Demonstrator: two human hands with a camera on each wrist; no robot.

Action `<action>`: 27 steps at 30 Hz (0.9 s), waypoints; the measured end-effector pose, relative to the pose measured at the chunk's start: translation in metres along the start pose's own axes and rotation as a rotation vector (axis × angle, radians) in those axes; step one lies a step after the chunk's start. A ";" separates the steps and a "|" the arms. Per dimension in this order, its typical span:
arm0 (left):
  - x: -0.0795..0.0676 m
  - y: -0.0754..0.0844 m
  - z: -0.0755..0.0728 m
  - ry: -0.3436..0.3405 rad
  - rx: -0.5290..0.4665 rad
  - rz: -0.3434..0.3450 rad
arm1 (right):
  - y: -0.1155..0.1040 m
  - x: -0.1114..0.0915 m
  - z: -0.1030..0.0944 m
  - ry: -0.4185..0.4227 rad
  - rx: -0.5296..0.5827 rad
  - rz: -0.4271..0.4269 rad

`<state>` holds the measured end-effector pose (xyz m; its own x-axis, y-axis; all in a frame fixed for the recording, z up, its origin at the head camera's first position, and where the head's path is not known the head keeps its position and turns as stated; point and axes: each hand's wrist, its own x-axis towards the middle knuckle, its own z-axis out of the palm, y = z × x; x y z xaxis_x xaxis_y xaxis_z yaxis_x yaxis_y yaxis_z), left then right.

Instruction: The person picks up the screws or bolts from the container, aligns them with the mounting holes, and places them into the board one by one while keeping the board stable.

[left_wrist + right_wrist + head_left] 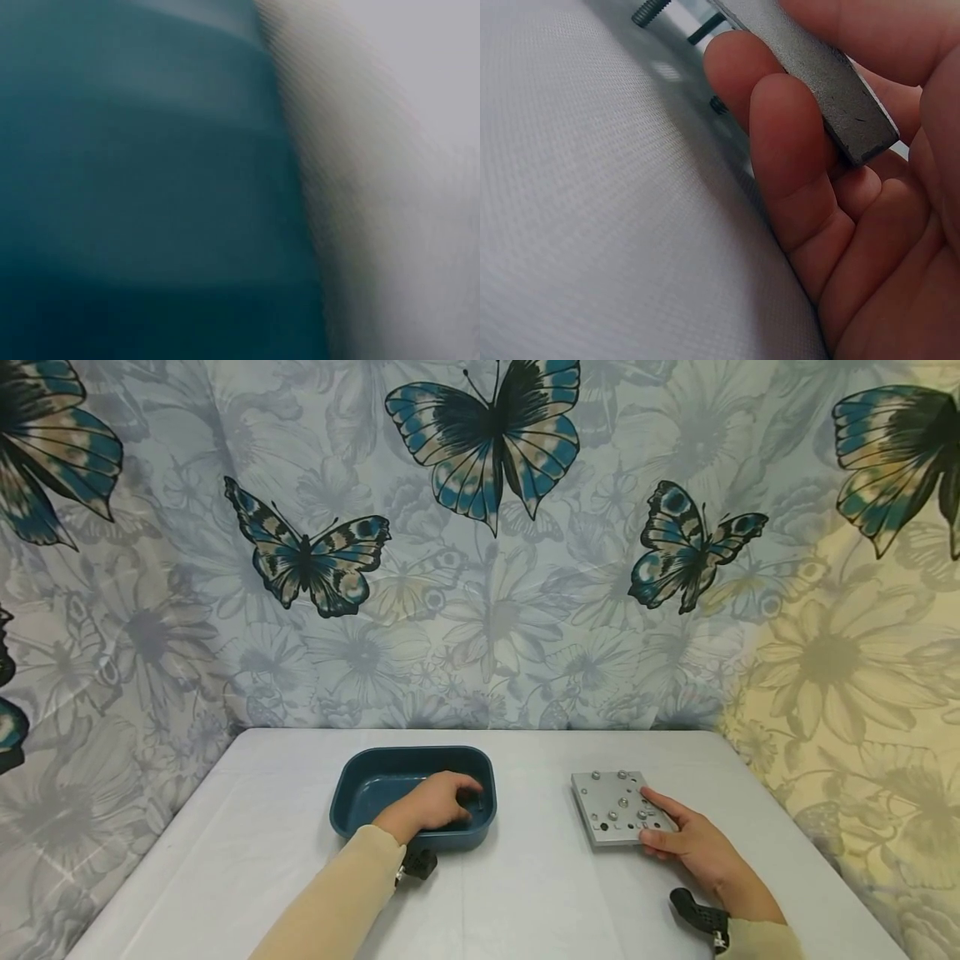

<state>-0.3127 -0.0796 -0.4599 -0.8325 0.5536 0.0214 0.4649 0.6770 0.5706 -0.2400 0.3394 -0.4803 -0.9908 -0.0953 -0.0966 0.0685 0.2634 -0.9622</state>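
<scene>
A silvery metal plate with several screws and holes on its top is tilted above the table at the right. My right hand grips its right edge, thumb on the near side. In the right wrist view, curled fingers support the thick plate edge, and threaded screw ends stick out below it. My left hand reaches into a dark blue plastic basin, fingers bent down near its right wall. Whether they hold anything is hidden; the left wrist view is a blur of blue basin and sleeve.
A white cloth covers the table. Butterfly-patterned fabric hangs close behind the table and along both sides. Each wrist carries a small black camera mount, the left one close to the basin's front rim.
</scene>
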 end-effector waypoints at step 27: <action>0.006 0.004 0.006 -0.006 0.257 0.146 | -0.001 -0.001 0.000 -0.027 0.037 0.006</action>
<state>-0.3141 -0.0707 -0.4626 -0.7498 0.6564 0.0831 0.6413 0.6900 0.3355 -0.2396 0.3393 -0.4793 -0.9869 -0.1194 -0.1087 0.0792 0.2288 -0.9702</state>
